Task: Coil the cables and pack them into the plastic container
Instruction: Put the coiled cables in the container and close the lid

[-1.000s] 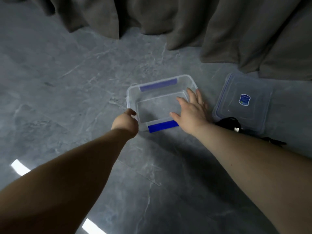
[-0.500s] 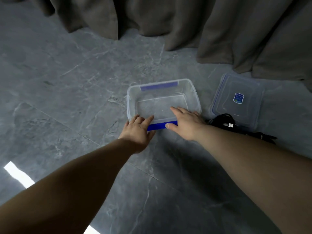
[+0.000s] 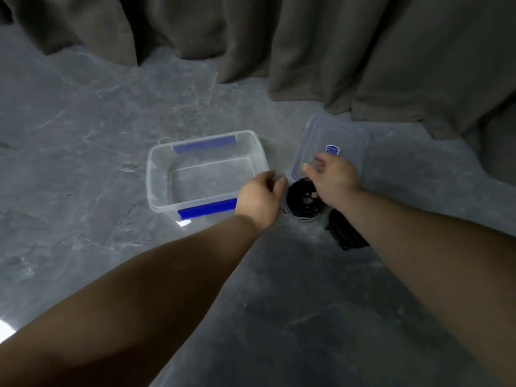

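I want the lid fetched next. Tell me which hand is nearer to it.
Right. The right hand hovers over the lid's near edge; the left hand is farther left, between the container and the black cable.

We note a polished grey marble-look tiled floor [image 3: 83, 135] with pale veining and bright glare patches at the left edge. On it rests a clear rectangular plastic container with blue clip handles [image 3: 152, 177], open at the top. Just right of it lies a coiled bundle of black cable [image 3: 303, 206], then a second dark cable bundle [image 3: 342, 233]. Beyond these lies a clear flat plastic lid with a blue label [image 3: 354, 141]. Grey-brown curtain hems [image 3: 321, 65] touch the floor's far side.
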`<action>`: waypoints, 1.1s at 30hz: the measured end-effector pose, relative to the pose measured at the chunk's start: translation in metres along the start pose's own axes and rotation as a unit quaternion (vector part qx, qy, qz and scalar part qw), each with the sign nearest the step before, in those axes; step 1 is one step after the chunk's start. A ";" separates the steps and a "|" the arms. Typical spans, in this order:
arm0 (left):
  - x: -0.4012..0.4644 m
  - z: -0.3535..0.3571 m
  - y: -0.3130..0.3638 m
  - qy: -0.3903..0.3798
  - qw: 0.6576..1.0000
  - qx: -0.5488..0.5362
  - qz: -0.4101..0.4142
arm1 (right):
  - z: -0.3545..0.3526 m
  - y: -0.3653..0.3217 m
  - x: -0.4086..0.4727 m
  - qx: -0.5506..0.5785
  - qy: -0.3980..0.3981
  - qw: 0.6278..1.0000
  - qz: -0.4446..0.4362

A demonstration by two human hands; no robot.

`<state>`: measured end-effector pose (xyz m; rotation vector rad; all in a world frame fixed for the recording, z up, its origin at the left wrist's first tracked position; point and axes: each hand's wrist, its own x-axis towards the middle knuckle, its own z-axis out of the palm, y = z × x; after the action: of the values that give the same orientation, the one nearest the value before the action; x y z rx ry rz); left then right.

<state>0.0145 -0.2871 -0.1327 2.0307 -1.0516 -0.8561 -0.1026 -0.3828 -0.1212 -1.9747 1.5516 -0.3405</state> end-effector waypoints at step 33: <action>0.030 0.062 -0.029 -0.086 0.918 -0.318 -0.220 | 0.071 0.061 -0.007 0.293 -0.089 0.925 0.226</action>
<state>-0.0089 -0.3164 -0.1970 1.6493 -0.3064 -1.4145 -0.1141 -0.3639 -0.2124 -1.1214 1.5089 -0.3661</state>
